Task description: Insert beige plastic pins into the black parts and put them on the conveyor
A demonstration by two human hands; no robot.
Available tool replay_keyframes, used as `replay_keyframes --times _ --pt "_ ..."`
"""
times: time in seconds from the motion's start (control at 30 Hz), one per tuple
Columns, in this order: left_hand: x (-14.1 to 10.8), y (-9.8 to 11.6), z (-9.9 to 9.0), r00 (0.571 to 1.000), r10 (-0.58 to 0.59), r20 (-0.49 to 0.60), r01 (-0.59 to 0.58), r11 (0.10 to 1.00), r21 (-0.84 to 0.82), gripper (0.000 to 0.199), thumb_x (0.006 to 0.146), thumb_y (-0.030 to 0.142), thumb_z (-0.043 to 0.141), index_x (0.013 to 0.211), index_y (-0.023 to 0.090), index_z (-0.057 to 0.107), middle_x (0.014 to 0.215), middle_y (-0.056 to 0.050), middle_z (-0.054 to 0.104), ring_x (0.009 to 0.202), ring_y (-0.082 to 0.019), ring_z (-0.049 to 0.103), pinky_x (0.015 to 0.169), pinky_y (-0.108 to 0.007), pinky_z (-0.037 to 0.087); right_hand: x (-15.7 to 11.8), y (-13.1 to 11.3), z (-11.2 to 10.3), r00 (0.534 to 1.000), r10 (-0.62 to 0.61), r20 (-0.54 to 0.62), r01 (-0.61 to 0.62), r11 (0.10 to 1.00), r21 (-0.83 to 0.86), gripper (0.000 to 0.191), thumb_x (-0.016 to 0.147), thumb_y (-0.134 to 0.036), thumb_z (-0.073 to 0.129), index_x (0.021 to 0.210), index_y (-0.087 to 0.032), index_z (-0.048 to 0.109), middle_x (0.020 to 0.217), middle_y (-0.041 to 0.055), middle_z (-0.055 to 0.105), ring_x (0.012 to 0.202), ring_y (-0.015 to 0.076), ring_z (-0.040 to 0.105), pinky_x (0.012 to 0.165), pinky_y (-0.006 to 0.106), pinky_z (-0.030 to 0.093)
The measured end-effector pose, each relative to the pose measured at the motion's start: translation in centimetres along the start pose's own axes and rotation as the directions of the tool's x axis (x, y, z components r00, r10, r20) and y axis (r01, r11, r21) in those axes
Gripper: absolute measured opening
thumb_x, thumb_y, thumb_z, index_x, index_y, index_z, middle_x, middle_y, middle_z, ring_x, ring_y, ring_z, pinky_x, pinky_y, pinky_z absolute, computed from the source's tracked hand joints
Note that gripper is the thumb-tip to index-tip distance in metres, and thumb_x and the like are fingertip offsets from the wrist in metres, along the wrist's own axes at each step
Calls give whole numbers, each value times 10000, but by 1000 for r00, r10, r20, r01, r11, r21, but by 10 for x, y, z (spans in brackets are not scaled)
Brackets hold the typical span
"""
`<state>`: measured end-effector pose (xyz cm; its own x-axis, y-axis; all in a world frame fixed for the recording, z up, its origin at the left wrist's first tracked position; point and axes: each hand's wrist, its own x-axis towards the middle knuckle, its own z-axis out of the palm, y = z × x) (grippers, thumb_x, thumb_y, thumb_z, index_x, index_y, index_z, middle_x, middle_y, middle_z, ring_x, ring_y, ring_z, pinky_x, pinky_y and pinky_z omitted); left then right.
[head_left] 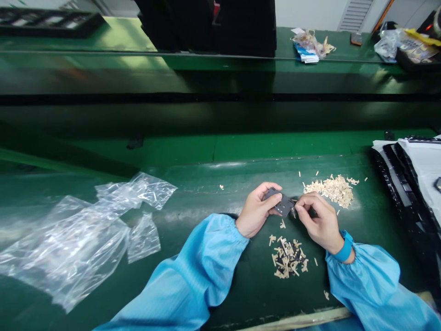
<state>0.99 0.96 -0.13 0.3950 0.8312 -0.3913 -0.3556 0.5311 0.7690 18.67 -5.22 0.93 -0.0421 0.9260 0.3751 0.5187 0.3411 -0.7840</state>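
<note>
A flat dark grey plate (283, 205) with small holes or marks is held by my left hand (257, 209), its thumb on top and fingers beneath. At the plate's right edge, my right hand (319, 220) is pinched closed around something thin and small, too blurred to name. Below the hands lies a pile of small tan and dark pieces (289, 258). Behind my right hand is a larger heap of small tan pieces (336, 189). Blue sleeves cover both forearms, and a blue band is round my right wrist.
Clear plastic bags (79, 243) spread over the left of the green table (193, 184). Black trays with white sheets (425, 165) stand at the right. On the back shelf are a black stack (213, 27), a black tray (48, 23) and plastic-wrapped items (416, 46).
</note>
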Motion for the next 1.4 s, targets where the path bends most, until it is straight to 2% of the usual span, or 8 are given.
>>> replay_keyframes --times 0.5,0.83,1.03,1.1,1.23,1.4 --pt "0 -3 1 999 32 -38 -30 999 43 420 666 381 876 946 176 638 710 43 584 573 -78 570 489 -162 523 -2 -1 1 1000 15 6 -15 1000 -2 113 977 -146 578 904 -227 608 818 19 608 679 159 558 623 301 471" --pt "-2 -9 3 991 99 -85 -93 993 70 374 713 381 840 949 175 635 784 31 573 624 -86 573 526 -194 569 -2 2 4 998 28 -50 -29 999 -13 68 964 -171 604 938 -232 619 827 33 641 731 190 609 640 327 501" --pt "-2 -9 5 985 120 -123 -116 993 35 380 708 385 843 934 177 619 835 15 598 669 -102 596 535 -200 572 -8 3 9 1000 19 5 -19 1000 -10 78 946 -185 629 1006 -235 621 896 47 643 739 186 608 641 327 500" --pt "-3 -9 5 985 114 -128 -110 993 41 388 700 390 849 927 175 620 824 14 601 665 -104 596 536 -201 565 -11 4 11 998 54 -32 -54 998 11 166 925 -213 667 1077 -239 607 882 32 615 696 174 582 637 328 503" --pt "-4 -14 4 986 105 -128 -99 994 52 388 695 394 856 917 170 628 803 14 614 679 -107 597 562 -200 557 -14 6 15 994 102 -27 -101 995 20 520 900 -266 719 1373 -253 505 908 24 590 650 162 550 612 329 518" --pt "-6 -17 6 986 102 -131 -101 995 16 406 674 399 877 892 164 627 806 9 632 707 -112 611 598 -205 560 -15 3 17 995 -57 -84 49 994 -99 497 932 -208 706 1401 -272 555 825 19 621 658 180 574 644 342 552"
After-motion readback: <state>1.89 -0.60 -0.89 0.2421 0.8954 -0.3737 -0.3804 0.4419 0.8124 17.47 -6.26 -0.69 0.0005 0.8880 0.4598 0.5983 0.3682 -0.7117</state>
